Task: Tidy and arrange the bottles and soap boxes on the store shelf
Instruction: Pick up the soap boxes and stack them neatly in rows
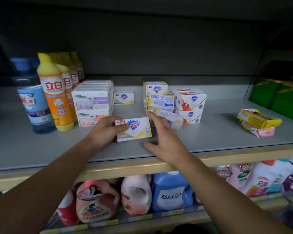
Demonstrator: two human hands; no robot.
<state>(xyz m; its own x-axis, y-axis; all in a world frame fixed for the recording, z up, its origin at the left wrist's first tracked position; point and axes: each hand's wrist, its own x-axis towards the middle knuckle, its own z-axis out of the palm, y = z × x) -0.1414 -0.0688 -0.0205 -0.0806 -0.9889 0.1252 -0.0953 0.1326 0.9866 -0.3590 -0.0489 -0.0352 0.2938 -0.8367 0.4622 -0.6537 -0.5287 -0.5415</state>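
A white and yellow soap box (135, 130) stands on the grey shelf (210, 135) near its front. My left hand (106, 130) grips its left end, thumb across the front. My right hand (162, 139) is spread just right of the box, fingers at its right edge. Behind it lies a loose pile of white soap boxes (174, 100), some yellow, some red. A single yellow soap box (123, 97) stands further back. At the left is a neat stack of sheep-print soap boxes (93, 103), a row of orange bottles (55, 92) and a blue bottle (32, 98).
Yellow and pink wrapped soap packs (259, 122) lie at the shelf's right. Green cartons (277, 97) stand beyond a divider at far right. Below, detergent jugs (135, 195) fill the lower shelf. A dark shelf hangs overhead.
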